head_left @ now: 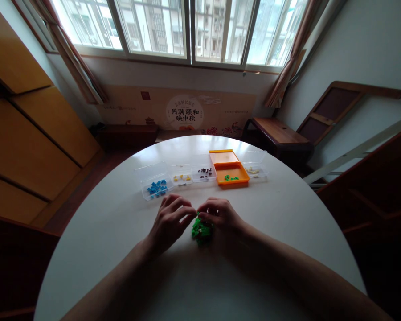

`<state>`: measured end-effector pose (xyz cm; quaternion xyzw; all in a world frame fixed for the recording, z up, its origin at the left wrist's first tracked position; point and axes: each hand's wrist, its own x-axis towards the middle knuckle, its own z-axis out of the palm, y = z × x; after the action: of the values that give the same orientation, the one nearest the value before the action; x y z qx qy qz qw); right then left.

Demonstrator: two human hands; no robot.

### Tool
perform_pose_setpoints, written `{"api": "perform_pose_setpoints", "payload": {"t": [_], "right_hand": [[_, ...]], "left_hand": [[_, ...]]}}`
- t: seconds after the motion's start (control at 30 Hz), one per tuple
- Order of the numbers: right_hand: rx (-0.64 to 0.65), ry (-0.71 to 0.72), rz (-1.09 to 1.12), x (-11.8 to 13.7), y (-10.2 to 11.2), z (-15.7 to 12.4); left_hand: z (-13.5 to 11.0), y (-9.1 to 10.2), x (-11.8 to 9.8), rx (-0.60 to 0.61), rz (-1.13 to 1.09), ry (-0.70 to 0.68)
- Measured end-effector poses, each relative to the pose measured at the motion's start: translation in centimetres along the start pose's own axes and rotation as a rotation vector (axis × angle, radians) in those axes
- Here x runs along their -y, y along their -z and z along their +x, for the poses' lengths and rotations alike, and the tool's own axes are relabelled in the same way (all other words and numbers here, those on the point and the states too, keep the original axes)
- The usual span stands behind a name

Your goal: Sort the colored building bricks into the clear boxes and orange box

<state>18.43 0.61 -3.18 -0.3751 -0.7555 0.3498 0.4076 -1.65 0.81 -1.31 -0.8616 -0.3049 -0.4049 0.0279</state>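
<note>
Two bare forearms (120, 278) rise from the bottom edge of the frame to the hands at its centre. Left hand (172, 220) and right hand (222, 214) meet, or nearly meet, at the fingertips, thumbs and fingers drawn close, over the top edge of a green toy-brick clump (202, 231); whether either hand pinches a small piece, I cannot tell. That clump sits just below the middle of the frame, on a round white table (103, 249). Above the hands, a row of opened boxes crosses the picture: at its left end, blue pieces (157, 188) in a clear box; then yellow pieces (183, 178), then dark pieces (205, 171); right of centre, an orange box (232, 183) with a few green pieces (227, 178); at the right end, pale pieces (253, 170). Windows (157, 26) span the top of the frame, and a yellow-brown cupboard (33, 138) fills the upper left.
</note>
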Motion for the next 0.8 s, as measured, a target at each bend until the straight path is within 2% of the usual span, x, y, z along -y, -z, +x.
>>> {"api": "perform_pose_setpoints", "payload": {"t": [0.1, 0.23, 0.37, 0.53, 0.63, 0.8], "right_hand": [[-0.029, 0.027, -0.037, -0.2, 0.2, 0.0], [-0.139, 0.029, -0.137, -0.9, 1.6, 0.6], [-0.366, -0.027, -0.238, -2.5, 4.2, 1.4], [-0.630, -0.160, -0.257, -4.8, 7.2, 2.3], [-0.700, -0.192, -0.256, -5.7, 8.2, 2.7], [-0.726, -0.225, -0.249, -6.2, 9.1, 2.7]], "left_hand": [[-0.1, 0.0, 0.1, 0.011, -0.009, 0.013], [-0.1, 0.0, 0.1, 0.041, -0.013, 0.026], [-0.1, -0.2, 0.2, 0.044, -0.021, 0.024], [-0.3, -0.3, 0.3, 0.045, -0.027, 0.010], [-0.4, -0.4, 0.4, 0.059, -0.030, 0.013], [-0.4, -0.4, 0.4, 0.078, -0.040, 0.017]]}}
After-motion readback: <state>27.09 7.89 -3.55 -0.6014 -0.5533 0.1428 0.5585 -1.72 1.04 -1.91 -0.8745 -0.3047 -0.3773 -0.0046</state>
